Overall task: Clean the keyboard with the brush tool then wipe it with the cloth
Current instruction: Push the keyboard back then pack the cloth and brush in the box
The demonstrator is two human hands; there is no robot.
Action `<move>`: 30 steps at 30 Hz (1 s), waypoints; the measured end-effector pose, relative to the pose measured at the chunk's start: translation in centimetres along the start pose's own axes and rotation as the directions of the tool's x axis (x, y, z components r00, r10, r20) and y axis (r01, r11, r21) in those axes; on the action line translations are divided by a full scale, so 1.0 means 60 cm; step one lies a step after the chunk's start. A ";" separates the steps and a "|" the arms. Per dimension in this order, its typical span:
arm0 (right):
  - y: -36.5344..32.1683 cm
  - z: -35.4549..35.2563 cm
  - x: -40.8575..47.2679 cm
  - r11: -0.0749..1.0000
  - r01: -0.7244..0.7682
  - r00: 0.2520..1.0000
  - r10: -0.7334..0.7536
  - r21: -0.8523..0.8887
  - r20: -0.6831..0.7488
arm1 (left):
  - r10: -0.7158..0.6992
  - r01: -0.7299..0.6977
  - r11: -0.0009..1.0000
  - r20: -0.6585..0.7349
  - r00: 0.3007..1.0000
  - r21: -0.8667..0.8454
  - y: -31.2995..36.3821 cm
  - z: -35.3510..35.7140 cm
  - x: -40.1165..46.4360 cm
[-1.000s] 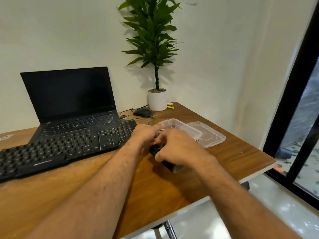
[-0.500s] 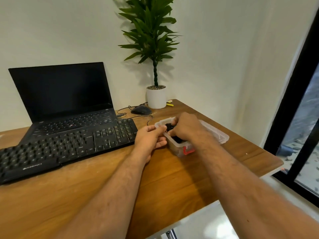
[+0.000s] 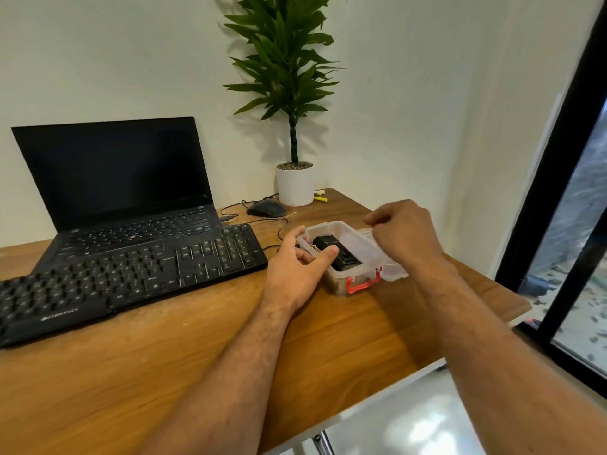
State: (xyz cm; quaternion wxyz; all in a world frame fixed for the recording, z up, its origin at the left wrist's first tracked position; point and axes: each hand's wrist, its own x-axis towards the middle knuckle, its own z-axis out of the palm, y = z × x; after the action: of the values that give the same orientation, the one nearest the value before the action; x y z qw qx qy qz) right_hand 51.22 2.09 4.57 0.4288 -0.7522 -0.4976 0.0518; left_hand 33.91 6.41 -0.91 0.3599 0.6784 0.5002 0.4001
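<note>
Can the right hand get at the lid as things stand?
Probably yes. The right hand hovers with curled fingers right over the lid, which lies beside the open box. Nothing sits between them; the left hand is on the box's other side.

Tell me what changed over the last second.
The black object went from both hands over the table into the clear box. The right hand let go and lifted above the box; the left hand now holds the box rim. Keyboard, laptop and mouse stayed put.
</note>
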 end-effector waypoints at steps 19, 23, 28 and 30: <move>0.067 -0.034 -0.032 0.908 0.067 0.993 -0.022 -0.414 0.114 | -0.008 0.012 0.997 0.056 0.998 -0.071 -0.003 -0.005 -0.011; 0.047 -0.053 -0.023 0.991 0.013 0.980 -0.039 -0.131 -0.195 | -0.010 0.016 0.994 0.049 0.999 -0.112 -0.009 -0.004 -0.005; -0.006 -0.057 -0.008 0.861 -0.041 0.962 0.171 0.507 -0.213 | -0.008 0.016 0.988 0.052 0.999 -0.154 -0.016 -0.004 0.000; -0.013 -0.040 -0.009 0.747 -0.184 0.960 0.276 0.639 -0.046 | -0.008 0.021 0.974 0.058 0.998 -0.227 -0.019 -0.003 0.000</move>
State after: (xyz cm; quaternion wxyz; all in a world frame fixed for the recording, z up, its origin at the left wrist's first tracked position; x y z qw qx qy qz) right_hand 51.62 0.35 6.44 0.6784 -0.6231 -0.3242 0.2155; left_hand 33.29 6.69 -1.82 0.4522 0.6402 0.4455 0.4326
